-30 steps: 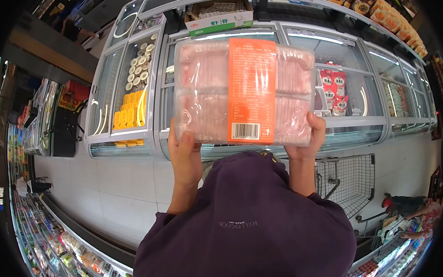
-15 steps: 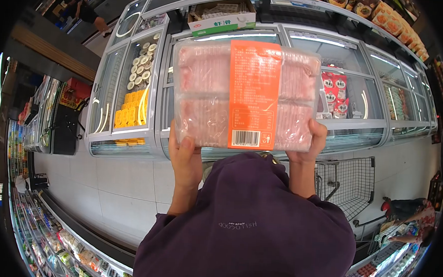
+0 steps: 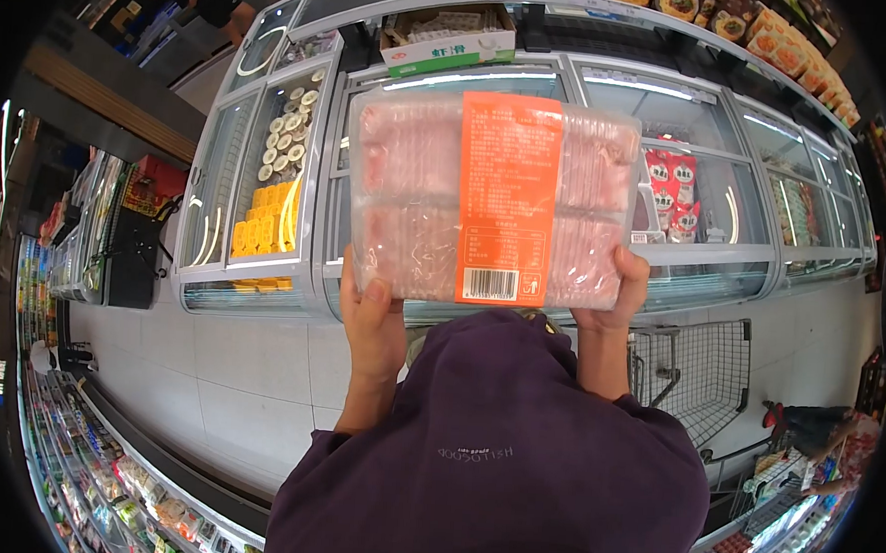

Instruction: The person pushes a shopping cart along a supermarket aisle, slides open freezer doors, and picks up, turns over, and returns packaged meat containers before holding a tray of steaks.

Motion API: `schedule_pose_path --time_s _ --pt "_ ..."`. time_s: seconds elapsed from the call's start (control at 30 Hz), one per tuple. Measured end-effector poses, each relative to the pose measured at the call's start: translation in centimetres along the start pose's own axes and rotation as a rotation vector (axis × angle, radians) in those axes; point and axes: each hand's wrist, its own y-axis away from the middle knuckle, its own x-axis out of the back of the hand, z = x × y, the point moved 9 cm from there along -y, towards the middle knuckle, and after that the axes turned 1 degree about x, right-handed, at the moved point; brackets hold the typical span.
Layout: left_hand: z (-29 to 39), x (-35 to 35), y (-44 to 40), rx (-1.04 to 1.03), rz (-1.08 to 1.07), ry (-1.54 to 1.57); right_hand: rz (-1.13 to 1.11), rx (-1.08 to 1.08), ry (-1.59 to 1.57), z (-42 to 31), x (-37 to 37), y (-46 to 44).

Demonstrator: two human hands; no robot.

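Observation:
Between my two hands is a large clear-wrapped pack of sliced meat [image 3: 409, 165], pale pink and set in rows. An orange label with small print and a barcode runs down its middle. My left hand [image 3: 373, 308] grips the lower left corner, thumb over the front. At the lower right corner my right hand [image 3: 618, 291] is closed on the edge, its thumb also in front. The fingers behind the pack are hidden. The pack is held up in front of the glass-topped freezers, its label facing me.
Freezer cases [image 3: 312, 200] stretch across ahead, with yellow packs [image 3: 265, 222] and red-and-white bags [image 3: 671, 193] inside. A green-and-white carton [image 3: 447, 41] sits on the ledge above. A wire shopping cart [image 3: 704, 370] stands at my right. Another person [image 3: 826, 432] is farther right, and one [image 3: 217, 4] far left.
The meat pack has dropped slightly and tilted a little in my hands, which keep the same grip. The person at right has shifted down in view; the one at upper left has moved right.

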Motion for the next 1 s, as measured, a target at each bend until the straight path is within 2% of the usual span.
schedule_pose_path --time_s 0.53,0.63,0.73,0.93,1.0 --pt "-0.6 0.4 -0.3 0.013 0.007 -0.012 0.039 -0.014 0.056 0.3 0.2 -0.2" --pt "-2.3 0.7 -0.8 0.120 -0.063 -0.035 0.034 -0.018 0.075 0.5 -0.1 -0.5" --pt "-3.5 -0.4 -1.2 0.252 -0.084 0.261 0.042 -0.036 0.074 1.1 -0.1 -0.7" --pt "-5.1 -1.9 -1.1 0.346 -0.140 0.356 0.058 -0.080 0.120 2.1 0.4 -1.0" --pt "-5.9 -1.0 -1.2 0.338 -0.155 0.283 0.055 -0.113 0.093 2.7 0.8 -1.0"
